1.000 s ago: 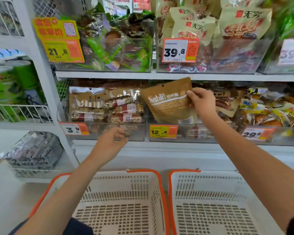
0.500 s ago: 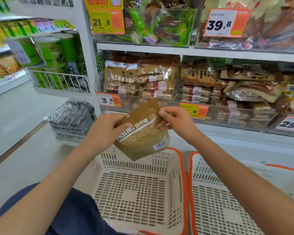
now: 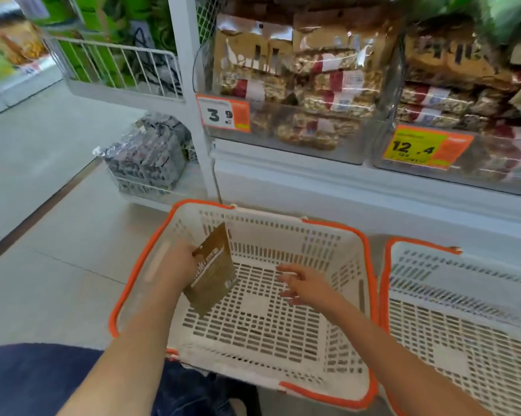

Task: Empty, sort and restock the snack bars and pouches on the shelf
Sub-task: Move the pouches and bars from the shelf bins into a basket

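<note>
The emptying step was in hand. The left hand [image 3: 178, 265] gripped a brown pouch [image 3: 212, 273] by its edge, fingers clamped on it, low over the bare left basket [image 3: 370, 259] at centre frame. The right hand [image 3: 305, 285] hovered beside it, fingers apart, holding nothing. Next, by my judgement: release the pouch into that basket, then reach to the shelf bins [image 3: 283, 145] at upper right.

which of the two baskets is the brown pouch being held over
The left basket, the one fully in view. The left hand holds the brown pouch above its slotted floor, while the right basket, cut off by the frame edge, has nothing over it.
</note>
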`<state>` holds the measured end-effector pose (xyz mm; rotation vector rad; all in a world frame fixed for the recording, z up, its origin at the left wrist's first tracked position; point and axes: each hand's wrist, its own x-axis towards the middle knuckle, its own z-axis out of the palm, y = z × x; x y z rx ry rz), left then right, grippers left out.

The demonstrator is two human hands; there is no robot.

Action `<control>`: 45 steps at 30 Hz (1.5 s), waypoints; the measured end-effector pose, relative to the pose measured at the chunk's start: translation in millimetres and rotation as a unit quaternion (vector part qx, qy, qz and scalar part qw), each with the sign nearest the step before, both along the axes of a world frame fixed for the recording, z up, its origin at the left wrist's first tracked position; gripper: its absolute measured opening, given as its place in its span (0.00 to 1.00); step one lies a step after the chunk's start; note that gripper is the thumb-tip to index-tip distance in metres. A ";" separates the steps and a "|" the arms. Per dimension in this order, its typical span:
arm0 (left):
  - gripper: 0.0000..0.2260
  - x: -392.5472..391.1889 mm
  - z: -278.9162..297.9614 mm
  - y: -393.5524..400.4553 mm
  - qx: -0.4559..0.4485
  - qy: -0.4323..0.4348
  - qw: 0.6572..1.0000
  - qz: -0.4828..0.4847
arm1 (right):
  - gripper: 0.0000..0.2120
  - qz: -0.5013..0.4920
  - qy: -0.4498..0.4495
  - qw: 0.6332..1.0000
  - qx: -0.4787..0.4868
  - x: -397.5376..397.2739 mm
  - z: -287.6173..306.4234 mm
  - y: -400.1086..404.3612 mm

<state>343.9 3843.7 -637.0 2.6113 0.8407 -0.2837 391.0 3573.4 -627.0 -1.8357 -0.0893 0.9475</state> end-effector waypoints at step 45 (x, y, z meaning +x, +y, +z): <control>0.19 289.6 264.4 -298.0 0.013 -0.371 0.923 -0.105 | 0.14 -0.520 -0.386 0.748 -0.145 212.5 257.5 -332.7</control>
